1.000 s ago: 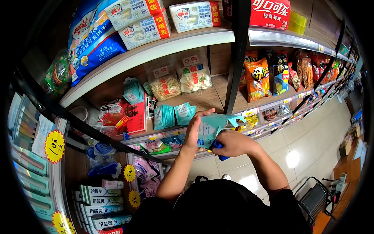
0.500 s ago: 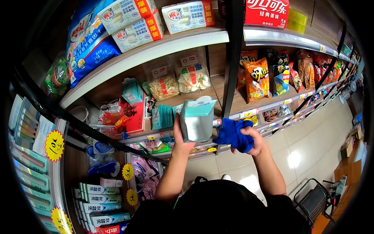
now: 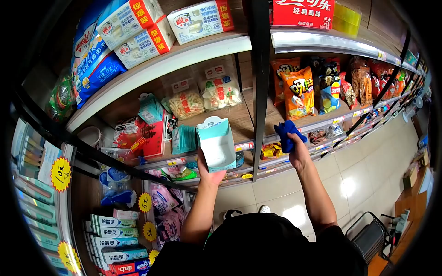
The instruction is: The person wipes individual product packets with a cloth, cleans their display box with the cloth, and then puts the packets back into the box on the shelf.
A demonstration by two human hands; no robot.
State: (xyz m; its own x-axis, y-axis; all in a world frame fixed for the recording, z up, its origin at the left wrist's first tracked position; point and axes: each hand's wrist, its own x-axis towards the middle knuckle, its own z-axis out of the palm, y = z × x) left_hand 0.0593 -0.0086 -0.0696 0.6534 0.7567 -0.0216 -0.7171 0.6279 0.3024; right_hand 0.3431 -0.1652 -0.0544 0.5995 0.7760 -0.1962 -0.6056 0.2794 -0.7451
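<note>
My left hand (image 3: 209,172) is closed around the lower left side of an open teal and white cardboard box (image 3: 218,146), whose pale inside faces me and looks bare. In my right hand (image 3: 299,154) is a bunched blue cloth (image 3: 289,135), held in front of the shelf edge to the right of the box. Just left of the box, a row of teal packets (image 3: 184,139) stands on the shelf. Behind it lie two clear bags of pale food, one of them a bag of white rounds (image 3: 221,94).
A black shelf post (image 3: 260,87) stands between my hands. Snack bags, including an orange one (image 3: 299,92), line the right shelf. Boxed soap (image 3: 200,20) sits above. Toothpaste boxes (image 3: 119,232) are stacked at lower left. A black chair (image 3: 370,237) stands on the tiled floor.
The blue cloth in my right hand has moved up and right, away from the box. My left hand has shifted slightly left with the box, which is turned so its inside shows more.
</note>
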